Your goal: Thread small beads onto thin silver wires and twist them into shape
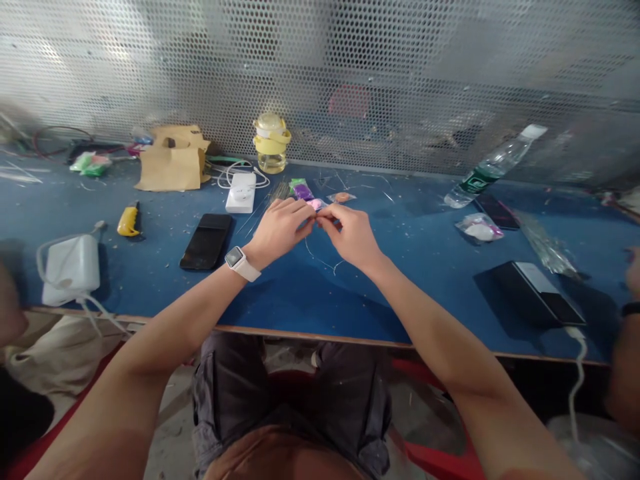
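Note:
My left hand (283, 227), with a pale watch (243, 263) on its wrist, is closed, thumb and fingers pinched together. Its fingertips meet those of my right hand (351, 235), which is pinched too. Whatever lies between them is too small to make out. Below the fingers a thin pale thread (320, 259) curves over the blue table (320, 300). Just behind the fingertips lies a small pink packet (315, 203). Beyond are a purple packet (302, 191) and an orange-brown piece in clear wrap (343, 197). Thin wire-like sticks (280, 192) lie beside my left hand.
Left are a black phone (206, 241), white power bank (241, 192), yellow cutter (129, 221) and white charger (73, 267). A lidded jar (271, 143) stands behind. Right are a tilted water bottle (493, 170), clear packet (480, 228) and dark box (535, 293). People sit at both sides.

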{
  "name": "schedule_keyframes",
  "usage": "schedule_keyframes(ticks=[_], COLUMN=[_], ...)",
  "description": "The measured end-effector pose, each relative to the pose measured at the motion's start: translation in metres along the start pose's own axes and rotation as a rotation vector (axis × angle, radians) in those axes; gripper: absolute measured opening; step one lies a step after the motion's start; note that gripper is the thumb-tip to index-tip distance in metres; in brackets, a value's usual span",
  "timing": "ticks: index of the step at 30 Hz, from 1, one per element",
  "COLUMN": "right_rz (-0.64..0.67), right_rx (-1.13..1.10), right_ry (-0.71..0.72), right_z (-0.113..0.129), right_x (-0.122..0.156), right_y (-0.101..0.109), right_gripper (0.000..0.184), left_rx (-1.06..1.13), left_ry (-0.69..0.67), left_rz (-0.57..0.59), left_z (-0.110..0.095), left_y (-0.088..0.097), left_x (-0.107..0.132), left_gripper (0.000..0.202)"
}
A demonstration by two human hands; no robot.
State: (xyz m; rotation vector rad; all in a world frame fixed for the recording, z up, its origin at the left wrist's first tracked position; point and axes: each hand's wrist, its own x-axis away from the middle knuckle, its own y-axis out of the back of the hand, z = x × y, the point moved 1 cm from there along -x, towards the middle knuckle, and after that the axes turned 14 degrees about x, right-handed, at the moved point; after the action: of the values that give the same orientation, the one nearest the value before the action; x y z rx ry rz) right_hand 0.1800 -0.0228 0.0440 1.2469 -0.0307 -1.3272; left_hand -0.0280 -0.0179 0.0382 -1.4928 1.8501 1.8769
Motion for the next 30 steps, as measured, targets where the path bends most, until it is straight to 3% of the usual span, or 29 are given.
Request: schedule_keyframes(ticks=[1, 5, 7, 10, 18, 30], right_rz=[-0.033, -0.145, -0.188, -0.255, -0.22, -0.151], right_rx=[0.014, 0.017, 0.015, -0.012, -0.217, -0.415], right_ry=[0.012, 0.026, 0.044, 0.067, -0.11, -0.161], right_z=[-0.001, 0.0, 0.003, 0.009, 0.014, 0.015], right_x=[0.0, 0.001, 0.002, 0.004, 0.004, 0.0], right_y=[0.0, -0.001, -0.002, -0.003, -0.003, -0.002], right_gripper=[0.015, 0.019, 0.02, 0.019, 0.027, 0.04], left_rx=[0.116, 0.621, 0.79, 0.947, 0.946, 0.939], left_ry=[0.036, 0.272, 0.37, 0.415, 0.395, 0.372], left_rz=[-0.036, -0.252, -0.302, -0.3, -0.443, -0.448], left_z=[0.001, -0.003, -0.008, -0.015, -0.022, -0.02], left_y=[-0.001, -0.006, -0.01, -0.014, -0.018, -0.016], left_x=[0.0, -0.002, -0.003, -0.004, -0.001, 0.0], left_gripper=[0.007, 0.029, 0.018, 0.006, 0.004, 0.005])
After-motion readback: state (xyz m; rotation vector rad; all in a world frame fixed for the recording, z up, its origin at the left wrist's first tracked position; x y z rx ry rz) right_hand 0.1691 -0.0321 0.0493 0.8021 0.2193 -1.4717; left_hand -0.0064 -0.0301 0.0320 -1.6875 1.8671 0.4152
